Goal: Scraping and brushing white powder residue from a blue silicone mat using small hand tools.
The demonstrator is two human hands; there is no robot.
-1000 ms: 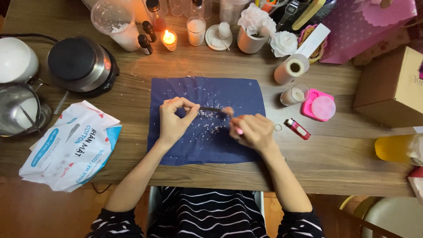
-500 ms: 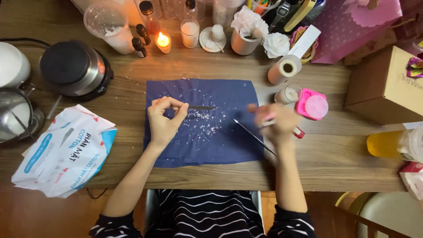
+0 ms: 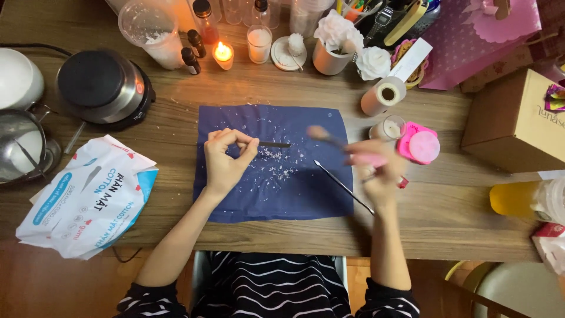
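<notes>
A dark blue cloth [image 3: 276,194] flecked with white bits lies on the worktop [image 3: 447,212] under the left hand [image 3: 226,159], which pinches a thin dark stick [image 3: 273,144], while the blurred right hand [image 3: 376,171] grips a long slender tool [image 3: 338,184].

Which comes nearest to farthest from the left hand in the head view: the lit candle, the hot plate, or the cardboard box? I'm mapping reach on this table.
From the left hand:
1. Lit candle, straight up beyond the blue cloth.
2. Hot plate, up and to the left; not much farther than the candle.
3. Cardboard box, far across at the right edge.
</notes>
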